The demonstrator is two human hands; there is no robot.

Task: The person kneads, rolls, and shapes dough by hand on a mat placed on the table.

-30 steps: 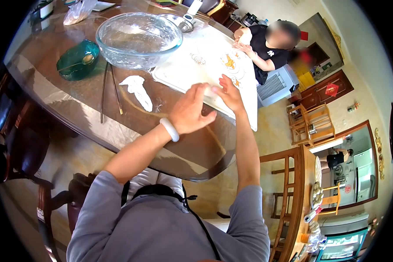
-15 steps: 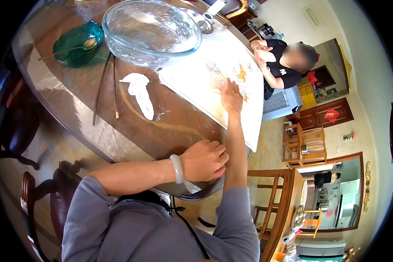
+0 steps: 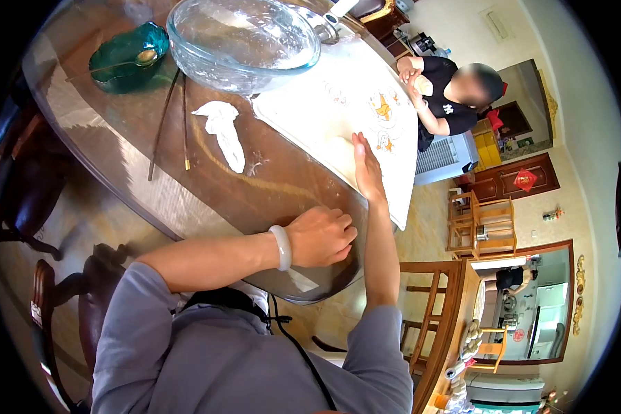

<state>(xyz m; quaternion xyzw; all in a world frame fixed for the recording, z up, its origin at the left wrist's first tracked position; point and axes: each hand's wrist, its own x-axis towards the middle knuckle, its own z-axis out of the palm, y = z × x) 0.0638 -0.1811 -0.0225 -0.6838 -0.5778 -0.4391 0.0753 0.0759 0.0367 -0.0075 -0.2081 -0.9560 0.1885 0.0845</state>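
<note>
My right hand (image 3: 368,165) is open, fingers straight and turned edge-on, over the near part of a white mat (image 3: 303,114) printed with orange cartoon figures. Beside its fingers lies a pale, smooth lump that looks like dough (image 3: 341,148), partly covered by the hand. My left hand (image 3: 319,237), below a white bangle (image 3: 281,247), is curled into a loose fist at the table's near edge. Nothing shows in its fingers. A large glass bowl (image 3: 245,86) with white smears stands at the mat's far left corner.
A crumpled white cloth or bag (image 3: 222,135) and two dark chopsticks (image 3: 165,127) lie on the glass-topped table (image 3: 255,200). A green bowl (image 3: 121,79) holds a spoon (image 3: 145,58). Across the table, a person in black (image 3: 438,86) holds something pale and round.
My right hand has drawn back towards me and turned onto its edge, uncovering more of the mat's print. My left hand stays curled. The person across has shifted their hands around the pale piece.
</note>
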